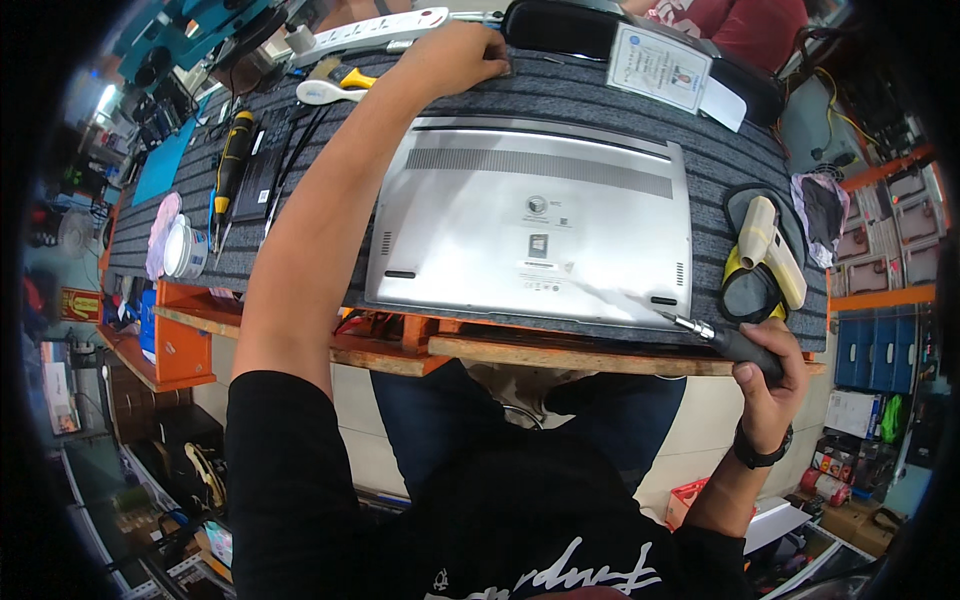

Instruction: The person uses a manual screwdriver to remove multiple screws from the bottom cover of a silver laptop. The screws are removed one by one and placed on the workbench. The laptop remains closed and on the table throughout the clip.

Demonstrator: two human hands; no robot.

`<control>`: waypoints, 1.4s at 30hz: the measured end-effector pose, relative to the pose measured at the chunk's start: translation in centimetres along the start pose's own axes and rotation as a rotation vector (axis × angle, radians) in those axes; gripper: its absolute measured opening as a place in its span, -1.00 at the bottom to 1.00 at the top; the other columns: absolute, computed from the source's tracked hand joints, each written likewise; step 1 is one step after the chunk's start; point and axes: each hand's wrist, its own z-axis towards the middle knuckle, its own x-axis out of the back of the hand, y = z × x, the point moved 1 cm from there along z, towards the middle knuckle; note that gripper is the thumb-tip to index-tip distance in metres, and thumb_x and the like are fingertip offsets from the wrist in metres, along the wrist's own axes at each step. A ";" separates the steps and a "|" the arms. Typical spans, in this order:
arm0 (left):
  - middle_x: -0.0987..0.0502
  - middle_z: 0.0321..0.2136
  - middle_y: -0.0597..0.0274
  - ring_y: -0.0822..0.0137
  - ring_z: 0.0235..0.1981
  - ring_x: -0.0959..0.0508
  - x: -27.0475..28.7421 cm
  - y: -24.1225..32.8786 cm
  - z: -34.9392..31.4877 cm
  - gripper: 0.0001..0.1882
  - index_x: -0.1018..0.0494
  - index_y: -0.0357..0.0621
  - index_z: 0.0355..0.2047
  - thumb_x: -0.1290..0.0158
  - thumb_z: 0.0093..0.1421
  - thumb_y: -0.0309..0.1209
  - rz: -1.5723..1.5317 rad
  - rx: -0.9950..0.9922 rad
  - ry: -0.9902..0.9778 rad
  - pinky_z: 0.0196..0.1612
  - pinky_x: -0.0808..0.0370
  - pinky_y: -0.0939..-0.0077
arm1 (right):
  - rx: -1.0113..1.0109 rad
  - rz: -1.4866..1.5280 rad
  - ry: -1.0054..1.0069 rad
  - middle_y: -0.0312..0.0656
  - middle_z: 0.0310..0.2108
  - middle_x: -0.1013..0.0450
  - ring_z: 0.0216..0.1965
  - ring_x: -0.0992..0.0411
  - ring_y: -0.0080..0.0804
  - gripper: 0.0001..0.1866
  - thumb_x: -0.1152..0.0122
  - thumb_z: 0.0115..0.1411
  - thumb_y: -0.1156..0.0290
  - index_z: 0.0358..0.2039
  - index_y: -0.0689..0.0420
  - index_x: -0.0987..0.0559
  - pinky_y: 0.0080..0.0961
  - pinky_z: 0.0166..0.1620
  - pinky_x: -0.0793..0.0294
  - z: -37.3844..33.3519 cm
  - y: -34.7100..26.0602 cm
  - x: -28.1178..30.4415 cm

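A silver laptop (460, 230) lies bottom side up on the striped grey mat, its vent strip toward the far side. My right hand (775, 385), at the near right corner, is closed around a dark-handled screwdriver (735, 345). The metal tip meets the laptop's corner beside a rubber foot; whether it sits in a screw cannot be seen. My left arm stretches past the laptop's left side. Beyond the far edge, my left hand (455, 62) rests on the mat with curled fingers, close to a black case (562, 28). Anything within those fingers is hidden.
Left of my forearm lie a yellow-handled brush (355, 78), a yellow-black screwdriver (233, 150) and a white tub (186, 250). A white power strip (370, 32) runs along the back. At right are a beige tool (765, 245), a pouch and an ID card (660, 68).
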 end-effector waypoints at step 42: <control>-0.72 -0.26 0.11 0.30 -0.19 -0.72 1.5 15.4 -10.3 -0.86 -0.62 -0.21 -0.24 -0.24 0.33 -0.38 -1.278 -0.028 -0.168 -0.11 -0.61 0.41 | -0.053 0.288 0.092 0.01 -0.23 -0.69 -0.26 -0.67 -0.36 -0.64 -0.48 0.19 0.54 -0.01 0.36 -0.68 -0.51 -0.15 -0.60 -1.7 0.1 0.9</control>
